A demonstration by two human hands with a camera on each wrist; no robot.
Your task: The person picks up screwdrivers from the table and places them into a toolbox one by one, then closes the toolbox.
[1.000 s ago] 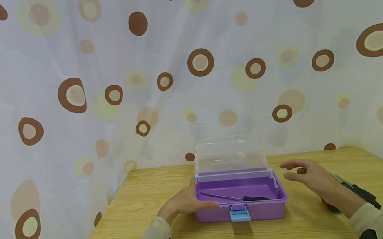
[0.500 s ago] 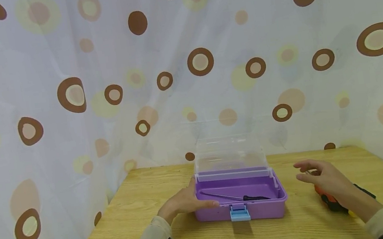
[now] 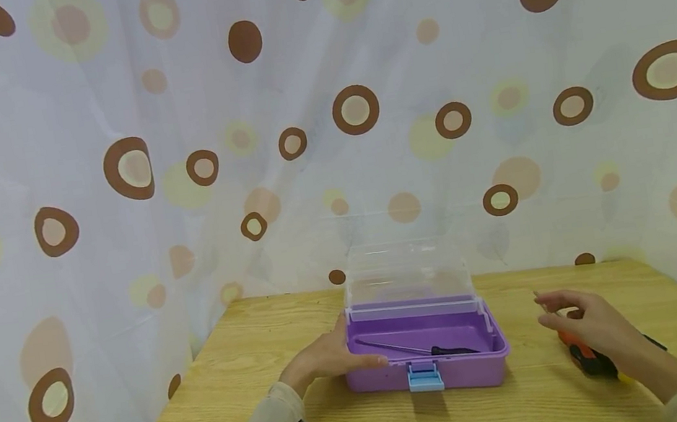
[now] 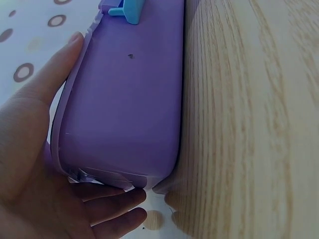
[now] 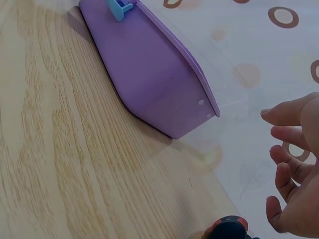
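A purple storage box (image 3: 425,376) with a pale blue latch (image 3: 425,377) stands in the middle of the table, its clear lid (image 3: 406,270) raised at the back. Inside it lies a screwdriver (image 3: 445,350) with a black handle. My left hand (image 3: 327,355) rests at the box's left end, the straight thumb along the front rim and the fingers (image 4: 114,206) against the end wall. To the right of the box, my right hand (image 3: 599,325) hovers with loosely bent fingers, holding nothing. Partly hidden beneath it is an orange and black tool (image 3: 590,359).
The wooden table (image 3: 252,333) runs back to a spotted curtain (image 3: 306,172) on the far and left sides. A bit of yellow and a dark tip show beside the right forearm, mostly covered.
My right hand has moved to the right, away from the box, and uncovered more of the orange and black tool. The left hand and the box have not moved.
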